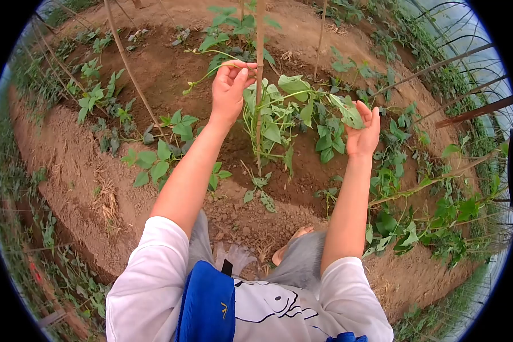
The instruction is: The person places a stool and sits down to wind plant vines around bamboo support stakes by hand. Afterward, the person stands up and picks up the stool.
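Note:
A thin bamboo pole (260,85) stands upright in the soil, with a leafy green vine plant (273,122) around its lower part. My left hand (231,88) is just left of the pole, its thumb and fingers pinched on a thin vine stem (208,67) whose tip hangs to the left. To the right of the pole, my right hand (363,130) has its fingers raised and curved beside a large leaf (347,112) at the end of a stem. The leaf touches that hand; whether the fingers grip it is unclear.
Another slanted pole (129,68) stands to the left, with low plants (159,162) near it. A thin pole (321,40) rises behind. At the right, a long vine-wrapped stick (433,181) slants over foliage. My bare foot (290,245) is below, on the soil.

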Motion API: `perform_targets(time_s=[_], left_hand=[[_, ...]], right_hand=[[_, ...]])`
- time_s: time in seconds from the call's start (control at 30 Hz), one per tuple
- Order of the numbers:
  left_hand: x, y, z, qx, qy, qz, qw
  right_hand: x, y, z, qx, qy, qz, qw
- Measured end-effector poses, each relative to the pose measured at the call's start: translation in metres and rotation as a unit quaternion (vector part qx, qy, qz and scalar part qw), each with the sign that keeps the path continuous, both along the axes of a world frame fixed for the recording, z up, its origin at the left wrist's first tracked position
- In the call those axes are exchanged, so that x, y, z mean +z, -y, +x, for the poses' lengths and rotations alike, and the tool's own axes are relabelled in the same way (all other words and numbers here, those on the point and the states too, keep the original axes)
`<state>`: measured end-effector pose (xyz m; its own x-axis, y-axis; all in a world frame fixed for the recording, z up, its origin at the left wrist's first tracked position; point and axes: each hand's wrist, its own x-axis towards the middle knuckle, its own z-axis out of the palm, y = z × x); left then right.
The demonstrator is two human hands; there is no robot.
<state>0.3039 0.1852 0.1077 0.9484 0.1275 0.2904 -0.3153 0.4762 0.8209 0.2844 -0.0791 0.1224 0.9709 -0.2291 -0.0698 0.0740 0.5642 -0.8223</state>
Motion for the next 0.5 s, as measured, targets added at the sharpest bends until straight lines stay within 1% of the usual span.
perform_targets(time_s=[0.03,0.07,0.13,0.17,0.2,0.23,0.27,0.3,0.33,0.37,0.4,0.47,0.5], left_hand=[[-0.001,0.003,-0.002,0.018,0.033,0.012,0.999],[-0.002,0.005,-0.003,0.037,0.066,0.025,0.997],[-0.005,0.009,-0.004,0.047,0.078,0.044,0.995],[-0.005,0.011,-0.005,0.065,0.092,0.052,0.992],[-0.004,0.013,-0.007,0.083,0.105,0.061,0.989],[-0.003,0.014,-0.008,0.084,0.106,0.061,0.989],[-0.001,0.014,-0.010,0.111,0.111,0.092,0.983],[0.001,0.015,-0.012,0.139,0.117,0.122,0.976],[0.000,0.014,-0.013,0.140,0.117,0.122,0.976],[-0.001,0.012,-0.013,0.152,0.129,0.171,0.965],[-0.001,0.011,-0.015,0.164,0.139,0.219,0.952],[0.001,0.009,-0.014,0.181,0.146,0.204,0.951],[0.001,0.006,-0.012,0.192,0.175,0.255,0.932]], right_hand=[[0.008,-0.002,0.000,-0.060,0.004,-0.108,0.992],[0.014,-0.007,-0.001,-0.059,0.006,-0.108,0.992],[0.034,-0.034,-0.009,-0.101,0.086,-0.295,0.946],[0.048,-0.051,-0.018,-0.093,0.104,-0.329,0.934],[0.053,-0.060,-0.023,-0.074,0.095,-0.380,0.917],[0.054,-0.068,-0.026,-0.091,0.133,-0.477,0.864],[0.055,-0.075,-0.029,-0.107,0.169,-0.567,0.799],[0.056,-0.081,-0.032,-0.107,0.170,-0.568,0.798],[0.058,-0.087,-0.034,-0.146,0.213,-0.624,0.737],[0.060,-0.092,-0.036,-0.183,0.254,-0.674,0.669],[0.061,-0.097,-0.039,-0.182,0.256,-0.674,0.668],[0.062,-0.106,-0.042,-0.154,0.279,-0.680,0.660],[0.059,-0.110,-0.041,-0.145,0.287,-0.675,0.664]])
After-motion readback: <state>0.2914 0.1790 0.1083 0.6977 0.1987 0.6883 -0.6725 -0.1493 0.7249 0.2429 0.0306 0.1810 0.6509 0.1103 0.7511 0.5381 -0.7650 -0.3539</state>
